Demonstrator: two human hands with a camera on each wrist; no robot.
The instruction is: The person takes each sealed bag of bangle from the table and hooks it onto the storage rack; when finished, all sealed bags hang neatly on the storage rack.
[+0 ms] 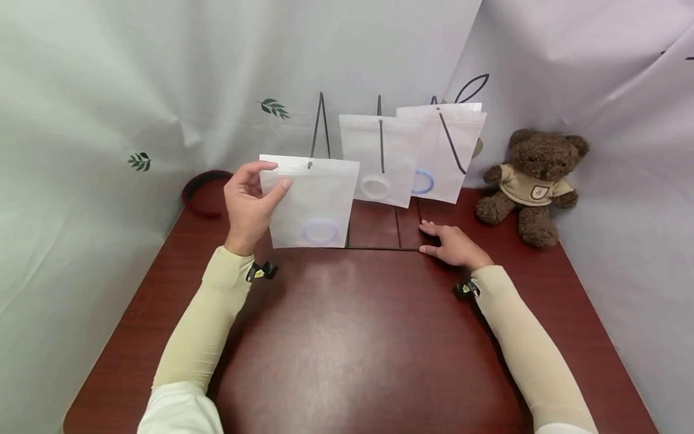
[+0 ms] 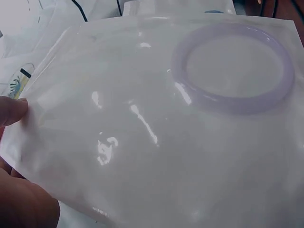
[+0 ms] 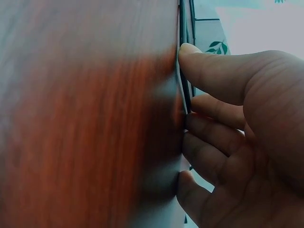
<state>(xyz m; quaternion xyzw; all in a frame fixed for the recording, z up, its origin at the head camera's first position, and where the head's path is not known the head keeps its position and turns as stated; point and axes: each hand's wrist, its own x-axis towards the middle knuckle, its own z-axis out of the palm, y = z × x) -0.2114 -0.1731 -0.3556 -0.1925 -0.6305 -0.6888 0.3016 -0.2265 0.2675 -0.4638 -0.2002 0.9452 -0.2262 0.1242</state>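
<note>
My left hand (image 1: 250, 208) pinches the upper left edge of a white zip bag (image 1: 287, 202), thumb in front and fingers behind. Through the film shows a lavender bangle (image 2: 232, 102) lying low in the bag. A black wire hook (image 1: 328, 129) passes through the hole at the bag's top. To the right, my right hand (image 1: 455, 244) rests its fingertips on the table by the front right corner of the black wire rack base (image 1: 374, 248). In the right wrist view the thumb (image 3: 213, 71) touches a black rod, and the other fingers lie spread below it.
Behind, a second bag (image 1: 358, 141) with a white bangle (image 1: 375, 198) hangs from a hook. Beside it hangs a bag (image 1: 441, 135) with a blue bangle (image 1: 432, 182). A brown teddy bear (image 1: 542, 175) sits at right, a dark red headband (image 1: 191, 190) lies at left. White curtains (image 1: 65, 211) surround the table.
</note>
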